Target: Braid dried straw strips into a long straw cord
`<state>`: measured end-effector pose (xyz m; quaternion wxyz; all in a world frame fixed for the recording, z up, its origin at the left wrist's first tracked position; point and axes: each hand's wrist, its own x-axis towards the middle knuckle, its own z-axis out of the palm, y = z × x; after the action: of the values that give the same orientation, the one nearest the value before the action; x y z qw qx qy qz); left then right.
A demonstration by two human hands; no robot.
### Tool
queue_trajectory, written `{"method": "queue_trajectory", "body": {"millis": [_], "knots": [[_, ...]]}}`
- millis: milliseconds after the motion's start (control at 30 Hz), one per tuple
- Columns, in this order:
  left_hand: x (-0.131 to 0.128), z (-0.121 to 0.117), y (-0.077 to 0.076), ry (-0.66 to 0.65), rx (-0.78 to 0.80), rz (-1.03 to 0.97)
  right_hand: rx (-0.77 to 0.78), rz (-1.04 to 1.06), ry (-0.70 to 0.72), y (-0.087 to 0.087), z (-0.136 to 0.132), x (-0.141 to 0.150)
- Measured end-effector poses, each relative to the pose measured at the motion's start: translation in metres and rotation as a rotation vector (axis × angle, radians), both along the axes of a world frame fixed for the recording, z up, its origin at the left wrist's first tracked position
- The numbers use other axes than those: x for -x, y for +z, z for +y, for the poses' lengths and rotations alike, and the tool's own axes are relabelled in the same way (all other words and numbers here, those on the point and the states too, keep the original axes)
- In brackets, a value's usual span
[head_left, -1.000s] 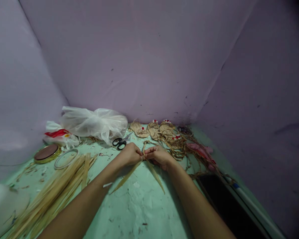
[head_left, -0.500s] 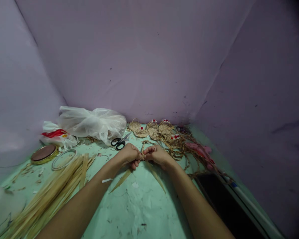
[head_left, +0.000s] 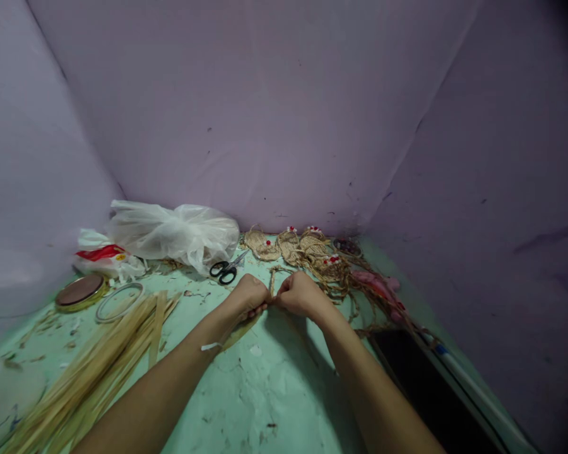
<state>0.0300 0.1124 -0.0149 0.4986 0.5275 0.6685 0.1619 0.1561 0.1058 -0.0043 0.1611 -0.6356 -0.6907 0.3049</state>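
Near the middle of the table, my left hand (head_left: 252, 295) and my right hand (head_left: 299, 294) meet, their fingers closed on the lower end of a braided straw cord (head_left: 272, 284). From there the cord runs up and bends right toward a heap of braid (head_left: 336, 287). A flat loose straw strand (head_left: 239, 334) trails below my left hand, partly behind the wrist. What my right fingertips pinch is mostly hidden. Beyond my left hand lie black-handled scissors (head_left: 224, 271). Several woven straw pieces with red and white beads (head_left: 288, 246) rest at the back.
A bundle of dry straw strips (head_left: 99, 366) lies on the left, beside a ring (head_left: 119, 302) and a round tin (head_left: 81, 292). A clear plastic bag (head_left: 175, 233) sits against the back wall. A dark flat slab (head_left: 421, 378) lies at the right.
My right hand has turned knuckles-up and its strand no longer shows clearly below. My left fist has rolled over, with its strand swung closer to the forearm.
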Motion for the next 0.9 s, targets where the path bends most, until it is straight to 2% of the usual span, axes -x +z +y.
{"method": "queue_trajectory", "body": {"millis": [100,267,333,433,500,600,633,667,767,900], "knots": [[0.002,0.003,-0.003,-0.001,0.068,-0.061,-0.056,-0.06,0.064,0.008,-0.008,0.006],[0.009,0.007,-0.004,-0.053,0.097,-0.146,-0.151,-0.069,0.145,0.007,-0.012,0.012],[0.012,0.008,-0.004,-0.083,0.054,-0.15,-0.096,-0.027,0.203,0.007,-0.011,0.01],[0.016,0.01,-0.004,-0.141,0.02,-0.134,0.123,0.14,0.273,0.004,-0.006,0.003],[0.018,0.011,-0.004,-0.155,0.014,-0.152,0.182,0.264,0.144,0.002,0.0,-0.002],[0.021,0.012,-0.003,-0.155,0.015,-0.206,0.173,0.452,-0.199,0.002,0.006,-0.004],[0.021,0.012,-0.002,-0.153,0.017,-0.22,0.218,0.524,-0.257,0.003,0.006,-0.002],[0.021,0.012,-0.001,-0.15,0.019,-0.23,0.289,0.591,-0.267,0.004,0.005,0.001],[0.021,0.012,-0.001,-0.129,0.006,-0.249,0.471,0.696,-0.173,0.005,-0.002,0.011],[0.021,0.014,-0.003,-0.149,0.001,-0.207,0.392,0.613,-0.149,-0.002,-0.004,0.015]]}}
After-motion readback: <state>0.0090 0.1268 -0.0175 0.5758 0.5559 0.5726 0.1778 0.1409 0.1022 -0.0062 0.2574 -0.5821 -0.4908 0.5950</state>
